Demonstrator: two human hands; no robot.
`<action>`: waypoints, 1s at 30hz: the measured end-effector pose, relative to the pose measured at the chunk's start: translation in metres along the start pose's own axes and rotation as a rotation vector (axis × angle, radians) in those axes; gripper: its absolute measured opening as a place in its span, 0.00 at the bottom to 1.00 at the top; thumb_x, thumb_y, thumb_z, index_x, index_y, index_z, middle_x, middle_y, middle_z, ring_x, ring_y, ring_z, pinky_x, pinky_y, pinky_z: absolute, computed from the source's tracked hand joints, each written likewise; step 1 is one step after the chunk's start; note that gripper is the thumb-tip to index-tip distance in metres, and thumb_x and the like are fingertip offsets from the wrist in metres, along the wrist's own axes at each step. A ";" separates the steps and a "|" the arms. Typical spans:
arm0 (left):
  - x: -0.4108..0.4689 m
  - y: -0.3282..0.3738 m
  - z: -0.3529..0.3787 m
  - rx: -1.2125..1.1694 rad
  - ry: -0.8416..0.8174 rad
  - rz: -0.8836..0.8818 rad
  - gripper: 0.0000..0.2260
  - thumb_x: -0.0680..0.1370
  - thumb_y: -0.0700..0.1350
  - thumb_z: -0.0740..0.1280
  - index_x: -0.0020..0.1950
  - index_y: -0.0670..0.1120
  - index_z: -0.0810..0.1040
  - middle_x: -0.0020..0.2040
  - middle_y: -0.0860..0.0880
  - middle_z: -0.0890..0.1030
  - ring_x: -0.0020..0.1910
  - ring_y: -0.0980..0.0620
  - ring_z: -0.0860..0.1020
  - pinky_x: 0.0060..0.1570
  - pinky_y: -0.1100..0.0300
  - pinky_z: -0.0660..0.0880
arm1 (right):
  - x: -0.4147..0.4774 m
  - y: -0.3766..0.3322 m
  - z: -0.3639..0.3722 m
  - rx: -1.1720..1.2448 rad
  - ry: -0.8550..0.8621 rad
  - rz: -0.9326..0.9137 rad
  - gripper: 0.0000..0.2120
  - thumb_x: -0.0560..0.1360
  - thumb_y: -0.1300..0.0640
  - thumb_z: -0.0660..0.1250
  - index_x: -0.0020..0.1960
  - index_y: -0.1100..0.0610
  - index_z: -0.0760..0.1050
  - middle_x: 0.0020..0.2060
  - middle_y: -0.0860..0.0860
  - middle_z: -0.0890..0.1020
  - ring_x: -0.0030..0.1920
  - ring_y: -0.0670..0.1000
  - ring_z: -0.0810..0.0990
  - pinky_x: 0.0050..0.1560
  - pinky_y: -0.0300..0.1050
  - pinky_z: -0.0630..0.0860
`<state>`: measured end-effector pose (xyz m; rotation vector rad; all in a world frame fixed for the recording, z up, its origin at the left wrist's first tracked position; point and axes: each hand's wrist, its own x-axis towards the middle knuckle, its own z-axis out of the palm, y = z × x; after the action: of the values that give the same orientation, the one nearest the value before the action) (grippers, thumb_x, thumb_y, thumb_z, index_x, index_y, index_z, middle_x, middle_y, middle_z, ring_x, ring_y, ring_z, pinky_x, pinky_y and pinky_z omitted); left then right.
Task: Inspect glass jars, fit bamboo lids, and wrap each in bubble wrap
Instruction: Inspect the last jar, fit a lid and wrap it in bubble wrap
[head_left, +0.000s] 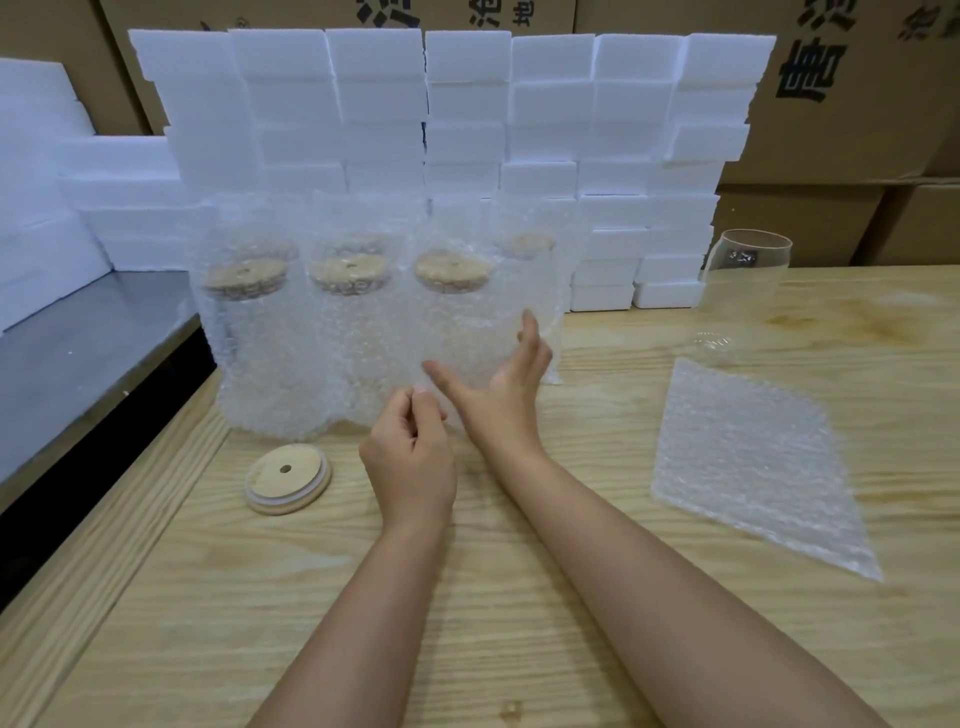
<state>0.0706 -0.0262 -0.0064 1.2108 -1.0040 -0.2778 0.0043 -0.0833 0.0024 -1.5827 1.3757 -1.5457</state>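
Several glass jars with bamboo lids stand wrapped in bubble wrap in a row; the nearest to my hands is the third wrapped jar (454, 322). My right hand (501, 379) is open, palm against the right side of that jar's wrap. My left hand (413, 452) has curled fingers and pinches the wrap's lower edge with thumb and fingertip. A loose bamboo lid (288, 480) with a centre hole lies on the table to the left of my left hand. An unwrapped glass jar (743, 280) stands at the right rear. A flat bubble wrap sheet (748, 462) lies to the right.
The wooden table (519, 597) carries everything. Stacked white foam blocks (467, 104) form a wall behind the jars, with cardboard boxes (857, 78) beyond. A grey metal surface (78, 353) adjoins the table on the left.
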 end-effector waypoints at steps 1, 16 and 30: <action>0.000 0.000 0.000 0.004 -0.005 0.002 0.14 0.77 0.49 0.57 0.30 0.50 0.69 0.24 0.55 0.71 0.25 0.59 0.68 0.30 0.66 0.63 | -0.002 -0.002 -0.011 0.000 0.042 -0.037 0.50 0.67 0.41 0.75 0.76 0.54 0.48 0.67 0.53 0.57 0.68 0.54 0.62 0.69 0.49 0.65; 0.003 -0.002 0.004 0.092 -0.053 0.043 0.15 0.79 0.39 0.62 0.33 0.37 0.71 0.25 0.54 0.65 0.25 0.59 0.66 0.27 0.69 0.62 | 0.139 0.068 -0.207 -0.364 0.593 0.330 0.62 0.62 0.43 0.79 0.78 0.54 0.39 0.76 0.58 0.53 0.74 0.59 0.58 0.73 0.55 0.59; 0.002 -0.007 0.004 0.090 -0.076 0.039 0.16 0.80 0.39 0.63 0.32 0.44 0.73 0.23 0.57 0.68 0.24 0.59 0.66 0.26 0.69 0.61 | 0.154 0.076 -0.204 -0.230 0.430 0.364 0.42 0.67 0.47 0.77 0.72 0.55 0.59 0.67 0.51 0.70 0.66 0.54 0.71 0.59 0.48 0.69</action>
<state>0.0704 -0.0329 -0.0110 1.2685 -1.1150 -0.2510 -0.2365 -0.1926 0.0377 -1.0628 2.0095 -1.5944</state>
